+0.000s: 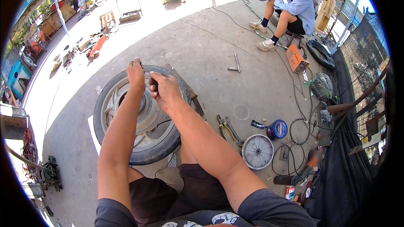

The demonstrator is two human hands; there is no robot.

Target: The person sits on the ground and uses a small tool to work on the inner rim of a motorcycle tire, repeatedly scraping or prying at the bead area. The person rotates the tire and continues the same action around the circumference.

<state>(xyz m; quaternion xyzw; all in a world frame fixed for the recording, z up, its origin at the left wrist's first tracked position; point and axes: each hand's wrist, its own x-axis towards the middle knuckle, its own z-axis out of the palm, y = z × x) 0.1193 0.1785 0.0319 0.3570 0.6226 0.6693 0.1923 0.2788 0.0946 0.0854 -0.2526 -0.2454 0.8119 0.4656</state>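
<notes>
A spoked wheel with a black tyre lies flat in front of my knees, its grey hub and cast spokes facing up. Over the wheel's far side, my left hand is closed with its fingers curled. Close by on the right, my right hand is also closed, thumb pressed on the bent fingers. Whatever either hand grips is hidden or too small to name. A small gap separates the two hands. My forearms cover part of the rim and hub. A dark bar or block shows under the wheel's far right edge.
To my right lie pliers, a round metal hub cover, a blue tin and an angle grinder among cables. Farther off are a T-shaped wrench, an orange machine, a loose tyre and a seated person.
</notes>
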